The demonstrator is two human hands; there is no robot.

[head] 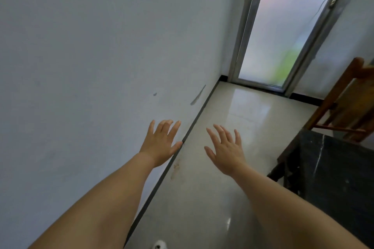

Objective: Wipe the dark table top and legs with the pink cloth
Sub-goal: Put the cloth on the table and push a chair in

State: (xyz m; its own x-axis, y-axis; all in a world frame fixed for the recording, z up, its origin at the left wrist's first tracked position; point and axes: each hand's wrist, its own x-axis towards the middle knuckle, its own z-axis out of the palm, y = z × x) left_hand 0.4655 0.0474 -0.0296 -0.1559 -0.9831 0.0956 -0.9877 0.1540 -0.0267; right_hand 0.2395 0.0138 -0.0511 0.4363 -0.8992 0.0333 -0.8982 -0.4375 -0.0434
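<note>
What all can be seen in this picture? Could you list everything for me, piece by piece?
Wall: one, pale grey-white, left side.
Floor: one, glossy light tile, centre.
Skirting strip: one, black, where wall meets floor.
Door: one, frosted glass in a silver frame, far end.
Wooden furniture: one, brown, right edge; what kind is unclear.
Dark table: one, black with pale veins, lower right.
Pink cloth: none in view.
Left hand: one, fingers spread, holding nothing.
Right hand: one, fingers spread, holding nothing.
</note>
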